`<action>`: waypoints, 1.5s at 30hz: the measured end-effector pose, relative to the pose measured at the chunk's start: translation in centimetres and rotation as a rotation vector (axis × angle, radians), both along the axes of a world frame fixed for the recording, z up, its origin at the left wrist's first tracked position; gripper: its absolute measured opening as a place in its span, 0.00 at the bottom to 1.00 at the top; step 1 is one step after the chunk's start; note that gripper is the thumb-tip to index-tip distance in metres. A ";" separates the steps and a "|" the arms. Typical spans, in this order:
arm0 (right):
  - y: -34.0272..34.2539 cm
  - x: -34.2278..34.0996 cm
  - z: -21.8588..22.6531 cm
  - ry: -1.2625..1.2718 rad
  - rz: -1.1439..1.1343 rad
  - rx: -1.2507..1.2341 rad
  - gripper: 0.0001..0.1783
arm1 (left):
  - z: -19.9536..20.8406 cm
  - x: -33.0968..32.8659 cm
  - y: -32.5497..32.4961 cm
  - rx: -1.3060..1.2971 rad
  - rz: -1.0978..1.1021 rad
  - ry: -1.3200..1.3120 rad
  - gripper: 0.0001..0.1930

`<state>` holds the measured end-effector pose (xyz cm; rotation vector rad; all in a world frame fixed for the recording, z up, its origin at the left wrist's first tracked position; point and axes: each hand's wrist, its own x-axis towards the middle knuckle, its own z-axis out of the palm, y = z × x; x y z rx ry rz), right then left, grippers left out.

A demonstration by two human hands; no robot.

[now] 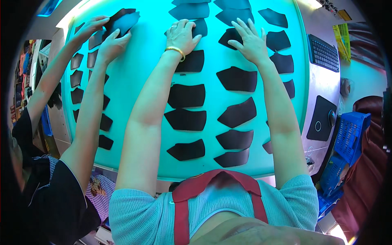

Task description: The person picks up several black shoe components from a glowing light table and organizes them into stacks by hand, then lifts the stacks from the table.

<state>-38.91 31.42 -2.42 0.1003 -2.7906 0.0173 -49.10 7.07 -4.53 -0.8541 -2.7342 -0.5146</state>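
Dark flat cut pieces with one pointed end lie in columns on a bright turquoise table. My left hand [182,38], with a ring and a gold bracelet, lies palm down over one dark piece [201,27] in the middle column, its fingers laid out on it. To the right, my right hand [250,42] is spread over another dark piece [227,38], thumb and fingertips at its edge and part of it covered. Both hands are open, neither gripping. Nearer me, more dark pieces [187,96] and a matching column [237,79] lie between my forearms.
At my left, a co-worker's two hands [113,45] hold a dark piece [122,19] above smaller pieces [76,77]. Along the right edge are a keyboard [323,53] and a mouse [332,117] beside a black pad [320,122]. Blue crates [352,134] stand beyond, beside a dark red chair [367,171].
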 end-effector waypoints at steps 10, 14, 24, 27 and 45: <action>-1.7 -0.3 1.2 -0.264 -0.198 -0.020 0.42 | 0.5 -5.5 0.3 0.154 -0.177 0.028 0.10; 2.0 -11.2 0.0 -0.118 -0.105 -0.037 0.36 | 0.0 -13.2 1.6 0.127 -0.036 0.161 0.08; 2.5 -16.6 2.8 -0.647 -0.128 -0.156 0.36 | 5.6 -19.2 4.3 -0.308 0.343 -0.459 0.24; 3.0 -15.5 1.9 -0.560 -0.124 -0.205 0.37 | 6.2 -19.1 5.5 -0.477 0.358 -0.304 0.20; 15.9 -5.6 0.4 -0.584 -0.276 0.055 0.38 | 3.6 5.2 7.3 0.176 -0.568 -0.046 0.08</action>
